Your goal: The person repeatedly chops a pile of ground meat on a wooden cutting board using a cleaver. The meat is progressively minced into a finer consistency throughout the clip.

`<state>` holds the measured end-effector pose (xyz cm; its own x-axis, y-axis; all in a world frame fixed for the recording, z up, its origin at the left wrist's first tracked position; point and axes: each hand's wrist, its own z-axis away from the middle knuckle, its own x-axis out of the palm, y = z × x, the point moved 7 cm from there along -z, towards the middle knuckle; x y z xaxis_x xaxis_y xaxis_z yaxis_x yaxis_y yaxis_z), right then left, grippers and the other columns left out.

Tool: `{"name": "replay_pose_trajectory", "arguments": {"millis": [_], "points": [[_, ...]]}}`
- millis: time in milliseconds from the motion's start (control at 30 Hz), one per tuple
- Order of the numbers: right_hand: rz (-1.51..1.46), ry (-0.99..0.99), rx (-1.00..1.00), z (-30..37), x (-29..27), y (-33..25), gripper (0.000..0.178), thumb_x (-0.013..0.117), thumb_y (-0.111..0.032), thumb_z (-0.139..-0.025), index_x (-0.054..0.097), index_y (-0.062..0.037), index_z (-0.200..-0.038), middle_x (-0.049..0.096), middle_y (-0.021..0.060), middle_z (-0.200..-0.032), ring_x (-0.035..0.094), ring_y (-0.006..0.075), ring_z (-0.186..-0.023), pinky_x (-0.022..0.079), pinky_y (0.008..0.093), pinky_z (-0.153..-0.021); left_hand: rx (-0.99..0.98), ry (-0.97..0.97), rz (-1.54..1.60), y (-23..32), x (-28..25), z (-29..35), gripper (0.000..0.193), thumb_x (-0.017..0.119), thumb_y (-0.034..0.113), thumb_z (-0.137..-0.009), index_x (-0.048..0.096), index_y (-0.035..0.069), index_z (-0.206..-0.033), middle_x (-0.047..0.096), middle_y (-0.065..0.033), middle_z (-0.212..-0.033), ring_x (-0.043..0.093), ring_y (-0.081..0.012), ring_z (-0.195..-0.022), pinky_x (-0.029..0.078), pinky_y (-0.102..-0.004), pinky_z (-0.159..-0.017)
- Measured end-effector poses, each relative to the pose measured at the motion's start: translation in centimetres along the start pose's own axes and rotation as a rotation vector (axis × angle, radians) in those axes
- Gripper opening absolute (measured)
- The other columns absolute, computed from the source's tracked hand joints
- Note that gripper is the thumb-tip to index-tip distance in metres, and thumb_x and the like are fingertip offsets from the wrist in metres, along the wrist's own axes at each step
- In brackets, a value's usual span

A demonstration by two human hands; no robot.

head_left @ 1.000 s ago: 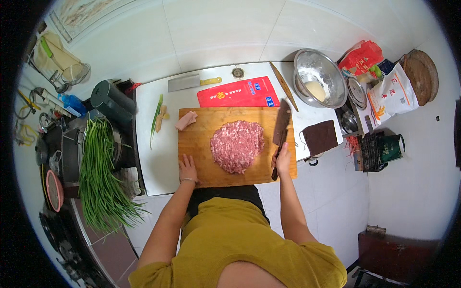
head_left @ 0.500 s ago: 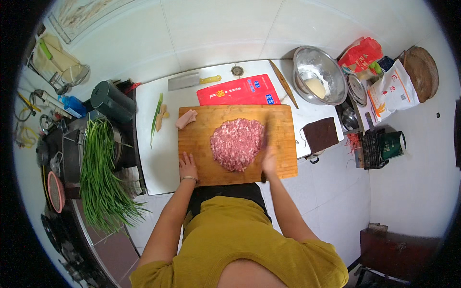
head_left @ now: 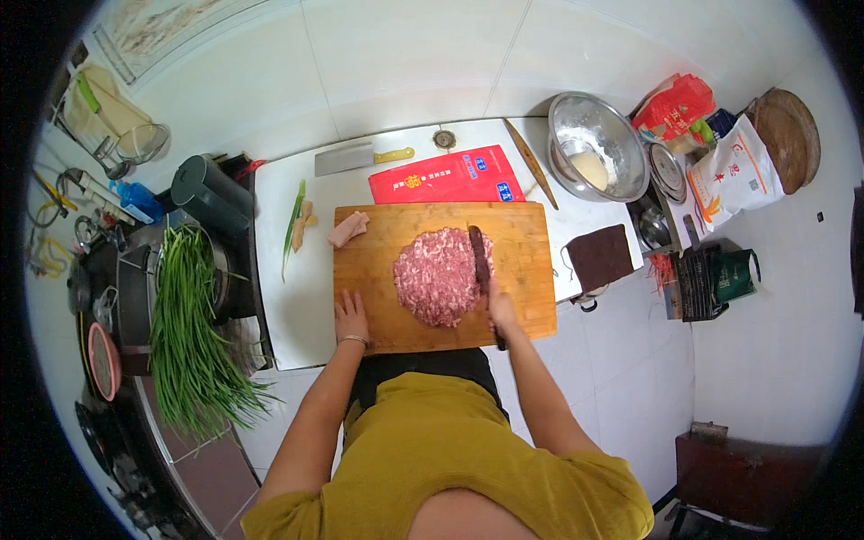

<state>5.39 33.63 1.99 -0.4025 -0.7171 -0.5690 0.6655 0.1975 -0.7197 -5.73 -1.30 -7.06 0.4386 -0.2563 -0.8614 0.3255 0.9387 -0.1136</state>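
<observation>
A flat round heap of minced meat (head_left: pixel 436 277) lies in the middle of the wooden cutting board (head_left: pixel 369 234). My right hand (head_left: pixel 501 312) is closed round the handle of a dark-bladed knife (head_left: pixel 480 255), whose blade rests in the right part of the meat. At the board's lower left, my left hand (head_left: pixel 350 318) lies flat with its fingers apart, holding nothing. A pale pink chunk of meat (head_left: pixel 348 229) sits at the board's upper left corner. Beyond the left edge are a green onion (head_left: pixel 294 227) and pieces of ginger (head_left: pixel 304 225).
Behind the board lie a cleaver (head_left: pixel 346 159), a red bag (head_left: pixel 445 177) and a wooden rolling pin (head_left: pixel 529 162). A steel bowl (head_left: pixel 621 135) with dough (head_left: pixel 589 169) stands back right, near a dark cloth (head_left: pixel 600 258). Long green chives (head_left: pixel 184 324) hang over the left side.
The knife blade has shifted left from the meat's right edge into the heap. My left hand stays in about the same place on the board.
</observation>
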Motion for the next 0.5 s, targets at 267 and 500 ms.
{"name": "replay_pose_trajectory", "arguments": {"millis": [267, 500], "points": [[-0.074, 0.36, -0.329, -2.4, 1.0, 4.0, 0.062, 0.022, -0.055, -0.087, 0.043, -0.0032, -0.059, 0.039, 0.005, -0.043, 0.042, 0.0207, -0.037, 0.036, 0.0316, -0.037, 0.013, -0.006, 0.012, 0.6, -1.9, 0.6, 0.114, 0.079, 0.035, -0.052, 0.005, 0.008, -0.136, 0.0, -0.0171, -0.141, 0.016, -0.0395, -0.126, 0.022, -0.0443, -0.101], [-0.234, -0.211, 0.156, 2.5, -3.4, -4.7, 0.068, 0.026, -0.05, -0.088, 0.055, 0.0097, -0.075, 0.054, 0.0164, -0.055, 0.053, 0.0326, -0.052, 0.045, 0.0404, -0.054, 0.013, -0.042, 0.041, 0.9, -4.3, 2.5, 0.115, 0.079, 0.033, -0.052, 0.005, 0.008, -0.136, 0.0, -0.0172, -0.141, 0.017, -0.0392, -0.125, 0.023, -0.0439, -0.101]]}}
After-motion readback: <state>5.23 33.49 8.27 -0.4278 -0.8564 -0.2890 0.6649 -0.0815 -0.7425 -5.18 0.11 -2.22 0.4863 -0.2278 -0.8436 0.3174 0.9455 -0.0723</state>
